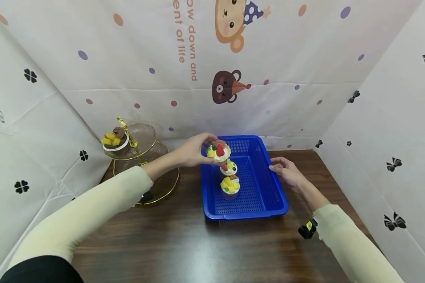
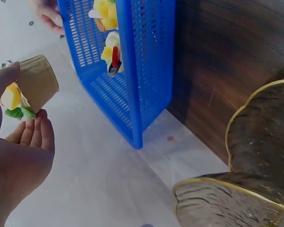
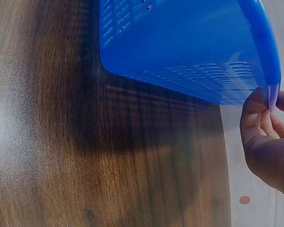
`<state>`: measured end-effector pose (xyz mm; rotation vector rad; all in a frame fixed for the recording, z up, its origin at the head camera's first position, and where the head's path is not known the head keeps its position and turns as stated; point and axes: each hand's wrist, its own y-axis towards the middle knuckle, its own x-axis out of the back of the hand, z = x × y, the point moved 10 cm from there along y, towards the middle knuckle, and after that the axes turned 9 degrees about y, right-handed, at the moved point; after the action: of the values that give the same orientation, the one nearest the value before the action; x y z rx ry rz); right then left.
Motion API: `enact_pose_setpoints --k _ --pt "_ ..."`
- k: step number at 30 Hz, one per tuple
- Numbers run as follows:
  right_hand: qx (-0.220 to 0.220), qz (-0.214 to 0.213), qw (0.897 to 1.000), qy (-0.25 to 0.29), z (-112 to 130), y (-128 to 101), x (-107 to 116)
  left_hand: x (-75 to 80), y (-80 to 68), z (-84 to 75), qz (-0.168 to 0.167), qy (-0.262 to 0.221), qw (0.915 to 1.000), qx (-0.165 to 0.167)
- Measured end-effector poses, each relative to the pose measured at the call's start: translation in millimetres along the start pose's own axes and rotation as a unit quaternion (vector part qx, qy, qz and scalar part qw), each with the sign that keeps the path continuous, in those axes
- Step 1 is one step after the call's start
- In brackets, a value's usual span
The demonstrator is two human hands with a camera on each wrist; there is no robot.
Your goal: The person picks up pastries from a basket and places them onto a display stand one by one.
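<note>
My left hand (image 1: 197, 150) grips a fruit-topped cupcake (image 1: 220, 152) by its cup, over the left side of a blue plastic basket (image 1: 280, 208). In the left wrist view this cupcake's plain brown cup (image 2: 39, 81) shows between thumb and fingers, clear of the basket wall. Two more cupcakes stand inside the basket: one with cream and berries (image 1: 229, 168), and a nearer one with yellow fruit cubes (image 1: 230, 185). On the right side, my right hand (image 1: 286, 171) pinches the basket's rim, thumb and fingers on either side of it in the right wrist view.
To the left stands a tiered glass stand (image 1: 145, 137) with gold rims and a gold post. A cup dessert (image 1: 116, 142) with yellow fruit and chocolate sits on its upper tier. Printed white cloth (image 1: 269, 114) rises behind the brown wooden table (image 1: 156, 243).
</note>
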<state>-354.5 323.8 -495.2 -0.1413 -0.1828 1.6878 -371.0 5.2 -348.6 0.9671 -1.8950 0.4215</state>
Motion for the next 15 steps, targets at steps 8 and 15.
enact_pose_setpoints --k 8,15 --pt "0.003 0.001 1.0 -0.011 -3 0 0 19.7 -25.2 15.5 -0.05 -0.006 0.9984 0.027" --pt "0.003 0.001 1.0 0.004 -1 1 0 47.5 -43.7 26.5 -0.111 0.015 0.9917 0.063"
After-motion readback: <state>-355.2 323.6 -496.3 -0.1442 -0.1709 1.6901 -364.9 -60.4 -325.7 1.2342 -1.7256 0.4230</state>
